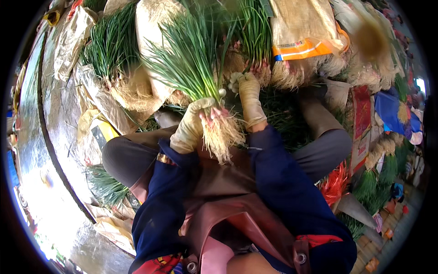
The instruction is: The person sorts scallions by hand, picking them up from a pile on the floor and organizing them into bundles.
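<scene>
Clasping the onion bunch (195, 68) just ahead of the apron (223, 180), left hand (189, 127) grips near the bulbs (214, 114), likely the best spot on light, bruisable stems (206, 87); right hand (250, 93) grip unclear.

A thick bunch of spring onions (194, 64) is held aslant by the gloved left hand (194, 123), gripped low on the stems just above the bulbs, and is raised in front of the apron. Its long, slender leaves (182, 50) are fanned toward the upper left, coloured deep green and paling to yellow-green near the grip. Below the fingers, pinkish bulbs (214, 113) are clustered together, and from them a shaggy tuft of pale, straw-coloured roots (221, 137) is hung, its strands tangled and spread loosely downward.
</scene>
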Motion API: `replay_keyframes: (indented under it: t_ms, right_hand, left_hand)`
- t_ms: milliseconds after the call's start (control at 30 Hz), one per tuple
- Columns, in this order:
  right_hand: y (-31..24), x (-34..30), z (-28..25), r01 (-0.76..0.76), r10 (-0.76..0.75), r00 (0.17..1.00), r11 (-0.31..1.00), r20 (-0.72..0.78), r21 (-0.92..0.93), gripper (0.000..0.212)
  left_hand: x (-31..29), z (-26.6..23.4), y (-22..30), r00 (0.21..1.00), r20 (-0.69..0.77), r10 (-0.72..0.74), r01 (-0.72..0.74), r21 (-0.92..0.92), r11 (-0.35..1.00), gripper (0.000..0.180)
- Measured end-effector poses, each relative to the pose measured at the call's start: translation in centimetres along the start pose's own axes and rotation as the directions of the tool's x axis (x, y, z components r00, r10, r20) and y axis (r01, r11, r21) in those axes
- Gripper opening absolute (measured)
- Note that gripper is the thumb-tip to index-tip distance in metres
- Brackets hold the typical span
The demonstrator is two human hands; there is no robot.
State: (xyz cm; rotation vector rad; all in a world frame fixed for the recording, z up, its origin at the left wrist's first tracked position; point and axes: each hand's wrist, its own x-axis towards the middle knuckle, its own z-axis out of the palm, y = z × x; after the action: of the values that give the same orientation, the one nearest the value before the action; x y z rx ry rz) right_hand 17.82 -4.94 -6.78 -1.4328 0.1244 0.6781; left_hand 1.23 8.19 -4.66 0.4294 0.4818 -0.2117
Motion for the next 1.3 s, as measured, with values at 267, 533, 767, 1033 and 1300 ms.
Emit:
replay_keyframes:
  t_ms: [267, 533, 767, 1033, 1300]
  right_hand:
    - [-8.3, 2.6, 0.0, -0.300, 0.264, 0.898, 0.953, -0.353, -0.051, 0.020]
    - [-6.3, 7.0, -4.5, 0.110, -0.106, 0.992, 0.518, 0.063, -0.848, 0.027]
    - [-5.5, -3.0, -1.8, -0.201, 0.294, 0.758, 0.954, 0.582, -0.220, 0.033]
    - [-5.7, -3.6, 2.6, -0.121, 0.206, 0.943, 0.943, 0.260, -0.309, 0.027]
    - [-3.4, -1.9, 0.9, 0.449, -0.348, 0.892, 0.755, 0.288, -0.478, 0.021]
  left_hand:
    - [-1.6, 5.8, 1.3, 0.958, -0.197, 0.209, -0.232, -0.103, 0.967, 0.040]
    - [-0.6, 3.1, 1.4, 0.980, 0.042, 0.195, -0.192, -0.078, 0.978, 0.035]
    - [0.2, 3.6, -0.2, 0.997, 0.027, 0.076, -0.078, 0.059, 0.995, 0.047]
    - [0.9, 1.2, -1.9, 0.993, -0.051, 0.103, -0.104, -0.028, 0.994, 0.046]
    - [-0.4, 6.3, -0.2, 0.995, -0.057, 0.077, -0.088, -0.217, 0.972, 0.040]
